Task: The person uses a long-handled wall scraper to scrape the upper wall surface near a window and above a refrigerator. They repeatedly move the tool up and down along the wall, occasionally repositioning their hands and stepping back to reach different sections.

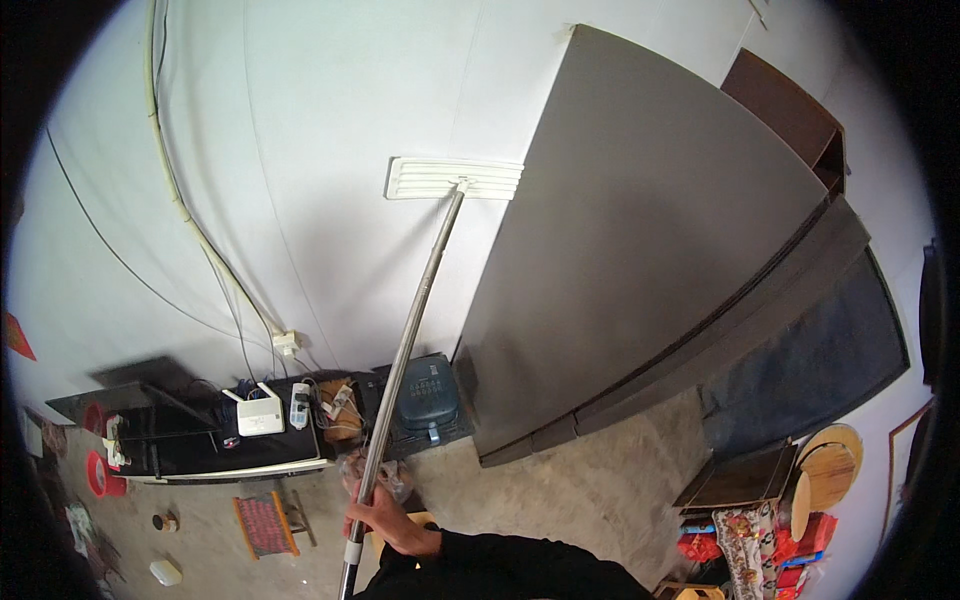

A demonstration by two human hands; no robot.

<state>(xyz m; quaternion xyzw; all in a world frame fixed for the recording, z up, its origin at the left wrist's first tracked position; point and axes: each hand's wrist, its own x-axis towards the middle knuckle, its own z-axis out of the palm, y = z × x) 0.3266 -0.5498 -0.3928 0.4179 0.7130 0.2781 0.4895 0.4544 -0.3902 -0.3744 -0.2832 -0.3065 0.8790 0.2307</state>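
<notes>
My right hand (390, 522) is closed around the metal pole of a flat mop (412, 330), low on the shaft. The pole slants up and slightly right from my hand. At its top the white rectangular mop head (425, 180) lies against the white wall (340, 120), its right end beside the edge of a tall grey fridge (640, 220). My right forearm, in a black sleeve (520, 565), comes in from the lower edge. My left hand is not in view.
Below the wall stands a black table (190, 450) with a white router (260, 415) and a power strip (300, 405). A dark blue appliance (428, 392) sits beside the fridge. Cables (165, 160) run down the wall. A red-seated stool (266, 525) stands on the floor.
</notes>
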